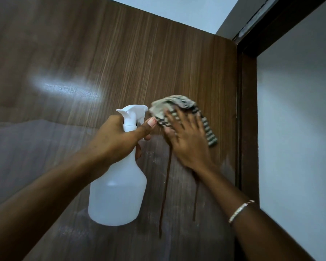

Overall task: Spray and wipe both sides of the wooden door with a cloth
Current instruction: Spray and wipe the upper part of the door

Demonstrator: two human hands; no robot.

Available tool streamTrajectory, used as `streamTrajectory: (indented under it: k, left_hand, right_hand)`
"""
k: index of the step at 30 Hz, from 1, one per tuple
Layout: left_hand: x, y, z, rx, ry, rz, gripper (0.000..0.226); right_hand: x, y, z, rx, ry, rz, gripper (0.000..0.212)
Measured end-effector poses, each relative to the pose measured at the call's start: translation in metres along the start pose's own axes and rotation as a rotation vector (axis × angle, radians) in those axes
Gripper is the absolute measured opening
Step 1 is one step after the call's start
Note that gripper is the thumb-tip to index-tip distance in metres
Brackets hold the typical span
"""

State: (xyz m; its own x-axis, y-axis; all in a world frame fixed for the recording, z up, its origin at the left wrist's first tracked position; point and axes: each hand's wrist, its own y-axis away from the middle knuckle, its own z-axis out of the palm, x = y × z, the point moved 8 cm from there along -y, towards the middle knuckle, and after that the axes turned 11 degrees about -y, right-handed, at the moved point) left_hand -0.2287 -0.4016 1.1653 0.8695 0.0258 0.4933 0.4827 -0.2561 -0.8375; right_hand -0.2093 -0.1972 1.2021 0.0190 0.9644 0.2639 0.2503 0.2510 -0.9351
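Five splayed fingers (178, 118), right hand (189, 146) on cloth (177, 103), left hand (117, 140) gripping bottle (118, 194)

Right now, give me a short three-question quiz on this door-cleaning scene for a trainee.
1. True or false: the left hand grips the white plastic spray bottle at its neck.
2. The right hand presses the grey striped cloth flat against: A) the brown wooden door, B) the white wall, C) the ceiling.
3. Fill in: two dark liquid streaks run ___ the door from under the right hand.

Key: 1 true; 2 A; 3 down.
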Motion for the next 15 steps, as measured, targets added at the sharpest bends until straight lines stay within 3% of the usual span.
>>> streamTrajectory:
  k: [5,8,11,15]
  left_hand:
    - [-0.008,0.007,0.0,-0.015,-0.086,-0.005,0.047]
    - [-0.013,0.01,-0.002,-0.033,-0.1,-0.009,0.051]
    - [-0.016,0.01,-0.007,-0.035,-0.084,0.012,0.056]
    - [-0.019,0.011,-0.008,-0.042,-0.036,0.015,0.052]
  right_hand:
    - [0.105,-0.001,-0.044,0.129,-0.01,0.334,0.062]
    - [0.112,-0.038,-0.052,0.205,-0.033,0.461,0.06]
    - [0.08,-0.087,-0.045,0.205,-0.039,0.443,0.057]
    - [0.007,-0.081,-0.013,0.117,-0.017,0.177,0.055]
